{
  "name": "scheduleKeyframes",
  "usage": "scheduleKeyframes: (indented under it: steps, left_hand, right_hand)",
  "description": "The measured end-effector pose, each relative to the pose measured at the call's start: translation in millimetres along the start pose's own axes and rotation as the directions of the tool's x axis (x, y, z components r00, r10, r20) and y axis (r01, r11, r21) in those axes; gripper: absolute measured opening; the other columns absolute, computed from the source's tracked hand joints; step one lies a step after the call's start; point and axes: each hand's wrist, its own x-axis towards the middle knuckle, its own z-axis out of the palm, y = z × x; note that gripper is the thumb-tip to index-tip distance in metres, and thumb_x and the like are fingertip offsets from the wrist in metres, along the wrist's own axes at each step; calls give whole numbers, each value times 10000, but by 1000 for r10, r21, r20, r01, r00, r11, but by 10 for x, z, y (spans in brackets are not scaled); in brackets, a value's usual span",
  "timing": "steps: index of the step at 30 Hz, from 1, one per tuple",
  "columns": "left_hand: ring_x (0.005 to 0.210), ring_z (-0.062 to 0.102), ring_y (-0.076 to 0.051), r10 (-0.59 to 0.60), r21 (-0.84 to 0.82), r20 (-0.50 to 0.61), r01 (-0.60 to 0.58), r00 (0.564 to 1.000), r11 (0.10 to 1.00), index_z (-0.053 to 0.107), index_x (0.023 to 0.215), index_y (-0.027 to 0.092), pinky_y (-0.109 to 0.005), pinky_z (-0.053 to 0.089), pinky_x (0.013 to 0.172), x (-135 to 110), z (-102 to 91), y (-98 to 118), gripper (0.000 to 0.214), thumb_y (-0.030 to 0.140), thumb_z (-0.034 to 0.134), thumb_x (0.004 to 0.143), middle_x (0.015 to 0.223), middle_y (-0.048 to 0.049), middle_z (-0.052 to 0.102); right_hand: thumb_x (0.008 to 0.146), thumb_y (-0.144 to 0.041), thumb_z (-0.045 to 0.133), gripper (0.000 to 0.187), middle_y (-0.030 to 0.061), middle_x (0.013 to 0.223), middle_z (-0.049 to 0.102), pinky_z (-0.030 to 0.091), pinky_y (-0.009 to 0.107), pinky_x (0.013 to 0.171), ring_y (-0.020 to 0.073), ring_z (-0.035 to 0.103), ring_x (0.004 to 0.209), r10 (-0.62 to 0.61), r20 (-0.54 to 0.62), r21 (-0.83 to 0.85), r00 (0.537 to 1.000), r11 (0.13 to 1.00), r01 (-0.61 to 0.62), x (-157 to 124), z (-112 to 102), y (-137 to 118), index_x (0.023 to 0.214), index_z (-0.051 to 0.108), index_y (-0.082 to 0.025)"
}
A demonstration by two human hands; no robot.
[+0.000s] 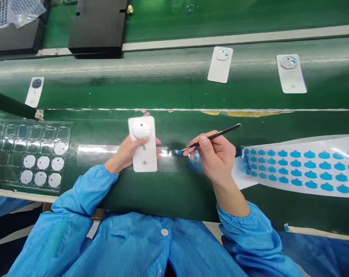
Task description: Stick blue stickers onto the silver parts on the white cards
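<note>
Gripping one smooth white plastic plate (142,148) in the closed left hand (125,154) above the green belt (174,92), right hand (216,154) pinching thin black tweezers (211,136), seven round white discs sitting in a clear tray (7,154), blue stickers lining a glossy sheet (307,165)

Glossy white plastic plate (142,144), metal tweezers (211,136)

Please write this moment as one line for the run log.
left hand: holds white plate | right hand: holds tweezers, tip at blue sticker | sticker sheet right | tray left
</note>
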Motion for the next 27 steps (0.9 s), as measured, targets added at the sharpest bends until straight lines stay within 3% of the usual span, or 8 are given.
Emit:
scheduleKeyframes:
  steps: [3,5,9,15,23,27]
  left_hand:
    - [985,842,-325,-71,-22,55,72,996,997,542,1586,266,-513,730,880,-81,69,-252,823,320,933,864,1202,-109,815]
    - [1004,841,-320,-88,-50,61,91,994,995,533,1608,310,-492,733,882,-113,88,-363,895,279,962,823,1198,-87,808]
    - [910,836,-293,-120,-46,76,123,990,991,595,1562,336,-481,743,808,-146,103,-474,822,334,965,829,1189,-74,793]
    - [948,817,-274,-71,-12,88,73,994,997,625,1540,317,-435,750,769,-168,127,-516,736,397,935,877,1239,-89,779]
    - [964,823,-283,-87,6,109,87,990,996,614,1549,311,-429,747,786,-156,124,-501,700,399,901,916,1186,-81,789]
    - [959,830,-283,-86,24,127,83,988,996,630,1531,324,-429,747,803,-154,118,-494,654,387,886,933,1173,-68,795]
  right_hand:
    - [993,-651,789,441,18,700,733,539,290,466,186,721,577,40,8,26,999,999,-40,-56,209,3,887,668,-240]
    - [995,-696,759,466,19,704,729,563,313,495,202,731,606,97,18,-6,995,995,-97,-104,292,43,903,640,-256]
    - [1008,-745,704,489,16,698,718,586,340,526,216,732,625,173,34,-102,984,980,-169,-180,340,137,937,607,-270]
    - [1021,-760,672,482,25,695,711,587,360,510,231,732,627,186,13,-169,982,969,-181,-213,342,174,961,621,-284]
    - [1050,-660,710,398,15,681,705,545,339,475,213,730,598,103,-10,-163,995,981,-103,-216,348,197,945,654,-280]
    - [1067,-641,698,365,24,707,732,583,363,516,234,767,644,67,-23,-180,997,981,-70,-234,340,229,963,663,-293]
